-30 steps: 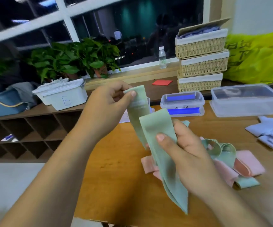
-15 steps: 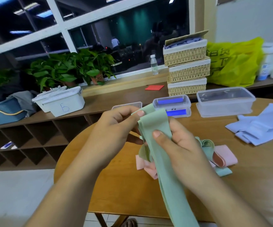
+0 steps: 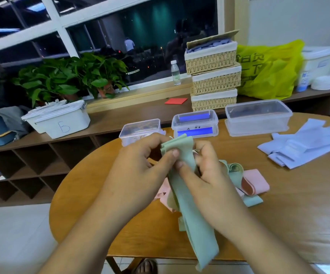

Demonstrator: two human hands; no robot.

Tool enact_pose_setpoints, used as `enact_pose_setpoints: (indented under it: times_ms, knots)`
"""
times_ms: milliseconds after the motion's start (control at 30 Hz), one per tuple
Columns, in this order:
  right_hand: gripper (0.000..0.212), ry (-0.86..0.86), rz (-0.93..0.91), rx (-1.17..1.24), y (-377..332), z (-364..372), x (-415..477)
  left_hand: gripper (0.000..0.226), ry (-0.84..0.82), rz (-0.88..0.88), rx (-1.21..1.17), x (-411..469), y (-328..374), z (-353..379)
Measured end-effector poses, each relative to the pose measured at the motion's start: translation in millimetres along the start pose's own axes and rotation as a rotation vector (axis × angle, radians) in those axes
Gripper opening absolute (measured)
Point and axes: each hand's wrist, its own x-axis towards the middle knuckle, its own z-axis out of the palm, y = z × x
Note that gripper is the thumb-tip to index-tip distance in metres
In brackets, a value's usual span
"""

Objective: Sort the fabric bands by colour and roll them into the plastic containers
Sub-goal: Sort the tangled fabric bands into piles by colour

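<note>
Both hands hold a long pale green fabric band [image 3: 195,220] above the round wooden table [image 3: 278,224]. My left hand [image 3: 142,171] pinches its folded top end between thumb and fingers. My right hand [image 3: 205,175] grips the same band just to the right, thumb on its front. The band's tail hangs down past the table's front edge. Behind my hands lies a heap of green bands [image 3: 233,171] and pink bands [image 3: 257,180]. Three clear plastic containers stand at the table's far edge: a small one [image 3: 140,128], one with blue strips [image 3: 195,123], a larger one [image 3: 259,115].
Light blue bands [image 3: 306,143] are spread at the table's right. Stacked wicker baskets [image 3: 215,80], a yellow bag [image 3: 269,70], a water bottle [image 3: 175,73], white bins [image 3: 61,119] and potted plants [image 3: 71,80] stand on the shelf behind. A sandalled foot [image 3: 146,266] shows below the table.
My hands have come closer together and lower over the table. The band's top end is now folded between both hands. The view has tilted down.
</note>
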Motion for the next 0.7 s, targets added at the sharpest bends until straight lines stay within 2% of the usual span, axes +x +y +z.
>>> enact_pose_setpoints:
  times_ms: [100,133,200,267,400,467,600,700]
  knots:
    - [0.044,0.07,-0.078,-0.274,3.1,-21.3,1.7,0.01,-0.059,0.011,-0.111,7.7,6.3,1.0]
    - [0.04,0.026,-0.066,-0.229,2.3,-29.2,4.4,0.009,-0.086,0.012,-0.159,12.5,8.4,2.1]
    - [0.02,-0.067,0.013,0.037,-3.8,-43.2,7.3,0.01,-0.137,0.021,-0.237,24.5,12.6,7.9]
    - [0.006,-0.044,0.015,0.182,-10.3,-59.0,7.5,0.014,-0.172,0.026,-0.299,39.7,14.1,17.9]
    - [0.013,0.119,0.016,0.203,-16.7,-95.6,5.1,0.019,-0.152,-0.058,-0.366,70.0,-0.6,46.3]
    - [0.013,0.21,0.037,0.207,-19.2,-115.1,3.3,0.016,-0.164,-0.052,-0.144,80.1,-24.1,65.3]
    - [0.02,0.302,0.061,0.159,-23.7,-140.0,-0.7,0.033,-0.494,0.075,0.49,83.9,-68.9,99.2]
    - [0.018,0.334,0.081,0.063,-21.3,-144.1,0.2,0.04,-0.591,0.119,0.64,83.9,-88.8,115.6]
